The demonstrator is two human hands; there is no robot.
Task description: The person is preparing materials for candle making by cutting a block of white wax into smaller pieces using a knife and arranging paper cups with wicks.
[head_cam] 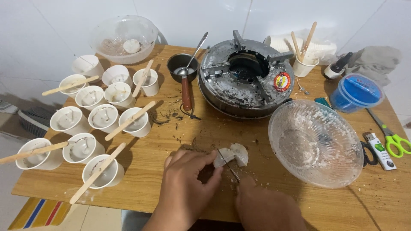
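Pale wax lump (231,155) low on the wooden table (299,205), at about 6 o'clock from the round metal stove (244,79). Pinched at its left edge by left hand (186,182), fingers clenched around it. Thin blade (229,166) pressed against lump, gripped by right hand (261,205) at 5 o'clock. Glass bowl (316,143) at 3 o'clock, near. Paper cups (102,117) with wooden sticks (130,121) at 9 to 10 o'clock, well apart. Green scissors (391,137) far at 3 o'clock.
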